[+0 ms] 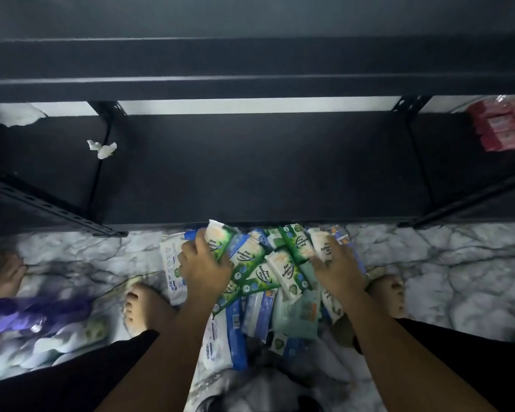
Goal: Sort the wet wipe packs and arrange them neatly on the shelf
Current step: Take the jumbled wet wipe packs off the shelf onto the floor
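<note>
A pile of wet wipe packs [268, 281] lies on the marble floor just in front of the black shelf [265, 168]. Several packs are green and white, others are blue and white, and one is pale green. My left hand [204, 267] grips a green and white pack [220, 237] at the pile's upper left. My right hand [338, 267] rests on a white pack [320, 243] at the pile's upper right, fingers spread over it. The shelf board in front of me is bare.
Red packs [506, 126] sit on the shelf at the far right. A crumpled white tissue [101, 148] lies on the left shelf section. A purple bag [33, 318] with pale packs lies on the floor at left. My bare feet [144, 307] flank the pile.
</note>
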Demonstrator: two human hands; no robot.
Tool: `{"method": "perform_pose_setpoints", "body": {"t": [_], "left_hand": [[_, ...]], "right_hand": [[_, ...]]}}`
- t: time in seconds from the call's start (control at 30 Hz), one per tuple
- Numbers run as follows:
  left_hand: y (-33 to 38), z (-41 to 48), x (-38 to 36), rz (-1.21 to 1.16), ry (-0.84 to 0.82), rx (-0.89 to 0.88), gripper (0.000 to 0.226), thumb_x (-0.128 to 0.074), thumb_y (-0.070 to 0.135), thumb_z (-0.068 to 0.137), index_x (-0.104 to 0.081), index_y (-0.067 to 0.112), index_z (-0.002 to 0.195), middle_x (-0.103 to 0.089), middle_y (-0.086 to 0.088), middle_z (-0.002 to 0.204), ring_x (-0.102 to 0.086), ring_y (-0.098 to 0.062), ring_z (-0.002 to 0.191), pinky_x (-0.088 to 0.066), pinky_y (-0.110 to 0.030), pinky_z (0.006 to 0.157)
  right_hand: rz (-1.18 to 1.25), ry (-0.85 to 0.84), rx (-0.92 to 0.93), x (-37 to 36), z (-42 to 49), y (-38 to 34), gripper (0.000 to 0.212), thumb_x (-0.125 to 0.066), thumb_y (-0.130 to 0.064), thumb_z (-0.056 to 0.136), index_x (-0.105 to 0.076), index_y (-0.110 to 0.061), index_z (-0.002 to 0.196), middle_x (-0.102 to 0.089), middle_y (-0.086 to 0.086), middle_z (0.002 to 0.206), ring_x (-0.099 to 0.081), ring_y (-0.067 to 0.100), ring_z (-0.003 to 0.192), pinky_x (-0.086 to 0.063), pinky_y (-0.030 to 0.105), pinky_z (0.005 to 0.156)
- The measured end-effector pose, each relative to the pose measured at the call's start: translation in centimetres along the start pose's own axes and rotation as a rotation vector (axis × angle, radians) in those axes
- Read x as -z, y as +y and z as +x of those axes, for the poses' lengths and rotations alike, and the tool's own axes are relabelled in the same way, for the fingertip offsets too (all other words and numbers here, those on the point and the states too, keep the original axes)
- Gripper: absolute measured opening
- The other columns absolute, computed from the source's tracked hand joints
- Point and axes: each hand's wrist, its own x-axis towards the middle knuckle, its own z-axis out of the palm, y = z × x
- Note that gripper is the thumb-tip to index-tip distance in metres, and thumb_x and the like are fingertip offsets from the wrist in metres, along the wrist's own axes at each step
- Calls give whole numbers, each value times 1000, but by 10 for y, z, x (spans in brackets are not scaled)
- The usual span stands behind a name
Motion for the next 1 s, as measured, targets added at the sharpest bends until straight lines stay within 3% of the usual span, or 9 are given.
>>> {"method": "perform_pose_setpoints", "body": {"t": [0.07,0.13,0.4,0.6,0.73,0.87,1.0], "left_hand": [[-9,3,-6,87,-84,12,74,-68,36,90,-31,21,152,-45,-16,134,-44,-39,122,-39,-56,100],[-17,3,-10,108,-127,15,72,-65,38,92,-28,23,153,-45,-14,137,-44,-37,125,-38,-57,103],[-20,-4,1,117,-133,-9,79,-62,45,90,-24,24,155,-43,-18,139,-46,-40,124,-41,-56,103],[-4,-22,29,152,-173,-85,66,-55,43,95,-35,20,153,-41,-12,151,-40,-33,136,-38,-54,109],[16,-37,62,149,-197,-130,64,-55,34,91,-37,23,152,-37,-7,156,-36,-29,140,-37,-48,113],[42,-50,109,-26,-85,-288,63,-58,28,83,-50,19,146,-51,-6,145,-45,-29,132,-41,-42,110],[87,-64,171,-163,82,-495,55,-61,22,84,-55,20,139,-54,0,140,-48,-24,128,-41,-36,108]], "right_hand": [[-144,-87,2,-8,3,2,68,-46,-58,94,-29,-35,156,-23,9,162,-26,38,146,-24,51,117],[-204,-125,-9,-13,6,5,64,-43,-52,99,-20,-38,157,-15,6,165,-15,39,148,-17,57,119],[-214,-83,-8,-7,-3,-3,65,-46,-44,96,-21,-38,155,-11,7,166,-10,37,150,-18,59,118],[-204,-54,62,1,-38,-36,57,-48,-38,94,-40,-29,150,-26,11,160,-21,35,146,-26,56,115],[-112,14,254,17,-67,-74,62,-51,-38,86,-48,-21,146,-47,10,146,-39,35,137,-35,49,111],[139,150,463,56,-109,-133,72,-63,-21,91,-32,-22,156,-41,4,153,-38,25,141,-36,43,116],[322,341,686,107,-150,-186,70,-66,-11,87,-41,-21,151,-53,2,138,-48,15,129,-40,33,108]]}}
